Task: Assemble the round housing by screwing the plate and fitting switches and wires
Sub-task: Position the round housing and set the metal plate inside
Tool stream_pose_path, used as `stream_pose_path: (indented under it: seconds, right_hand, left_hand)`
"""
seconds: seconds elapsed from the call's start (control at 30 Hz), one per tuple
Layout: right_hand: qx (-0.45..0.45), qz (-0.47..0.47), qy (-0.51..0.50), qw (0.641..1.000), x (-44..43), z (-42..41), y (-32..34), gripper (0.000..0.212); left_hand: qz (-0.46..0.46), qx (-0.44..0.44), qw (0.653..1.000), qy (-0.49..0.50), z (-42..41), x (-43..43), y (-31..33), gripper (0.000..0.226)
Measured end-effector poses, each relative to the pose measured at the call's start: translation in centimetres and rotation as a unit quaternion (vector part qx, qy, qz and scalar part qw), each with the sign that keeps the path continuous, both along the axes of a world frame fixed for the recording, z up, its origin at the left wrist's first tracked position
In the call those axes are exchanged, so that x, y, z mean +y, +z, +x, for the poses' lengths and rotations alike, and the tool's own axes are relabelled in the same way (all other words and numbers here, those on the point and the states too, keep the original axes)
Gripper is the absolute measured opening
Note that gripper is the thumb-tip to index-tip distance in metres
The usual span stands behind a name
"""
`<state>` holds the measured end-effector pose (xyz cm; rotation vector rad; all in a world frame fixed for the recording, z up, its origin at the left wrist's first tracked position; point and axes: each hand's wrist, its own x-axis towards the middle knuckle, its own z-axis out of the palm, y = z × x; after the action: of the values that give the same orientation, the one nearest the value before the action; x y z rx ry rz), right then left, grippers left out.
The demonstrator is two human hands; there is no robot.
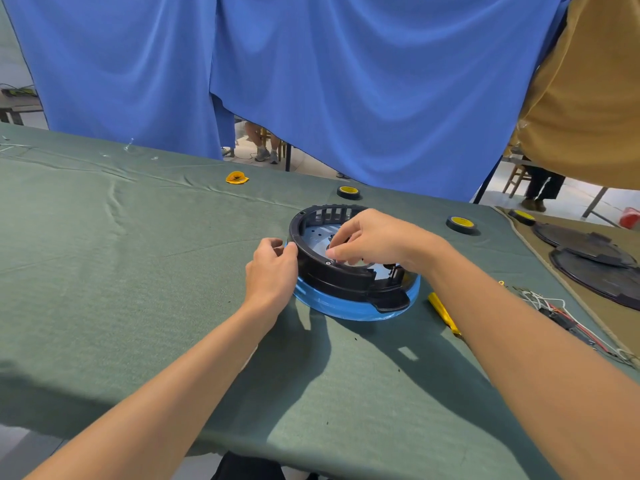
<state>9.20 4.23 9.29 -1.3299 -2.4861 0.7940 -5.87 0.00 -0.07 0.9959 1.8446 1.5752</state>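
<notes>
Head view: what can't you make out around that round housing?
Head view:
- What, if anything, the right hand holds inside the housing: its fingers cover it.
- Plate, near half: behind the housing wall and that hand.
- Yellow tool, near end: behind the right forearm.
- Wires: too thin to trace.

The round black plastic housing (332, 275) at the centre of the frame looks smooth, with a dull sheen. The silver metal plate (317, 239) inside it is bright and reflective. The blue band (346, 308) beneath looks like glossy film. The dark green tablecloth (138, 271) is matt, woven and creased. The blue curtain (346, 81) across the top is soft, faintly lustrous cloth.
</notes>
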Motion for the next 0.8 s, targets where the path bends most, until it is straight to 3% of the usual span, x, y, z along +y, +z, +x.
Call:
stream_pose_path:
  seconds: [0.13, 0.27, 0.4, 0.5, 0.57, 0.63, 0.8]
  right_hand:
    - [-0.045, -0.052, 0.004, 0.998, 0.3, -0.6, -0.2, 0.039]
    - [-0.050, -0.070, -0.003, 0.996, 0.8, -0.5, -0.2, 0.044]
    - [0.008, -0.059, 0.014, 0.998, 0.6, 1.2, -0.7, 0.057]
    - [-0.081, -0.029, 0.035, 0.996, 0.0, 2.3, -1.1, 0.075]
    - [-0.106, -0.004, 0.032, 0.994, 0.1, 2.2, -1.2, 0.067]
    - [-0.075, 0.000, 0.021, 0.997, 0.7, 1.5, -0.9, 0.058]
    - [-0.131, -0.128, 0.026, 0.983, 3.1, -0.5, -0.2, 0.081]
  left_hand:
    - [-0.004, 0.015, 1.000, -0.001, 0.5, 0.0, 0.3, 0.033]
    - [-0.014, 0.052, 0.998, -0.014, 0.1, -0.4, 0.8, 0.039]
    - [0.024, 0.182, 0.982, -0.051, -1.0, -0.4, 2.4, 0.040]
    - [0.057, 0.289, 0.952, -0.080, -1.2, 0.0, 3.7, 0.030]
    - [0.054, 0.258, 0.963, -0.053, -0.9, 0.3, 3.8, 0.028]
    - [0.013, 0.152, 0.988, -0.013, -0.4, 0.2, 3.2, 0.032]
    - [-0.073, 0.015, 0.997, -0.007, 0.2, -0.1, 1.1, 0.050]
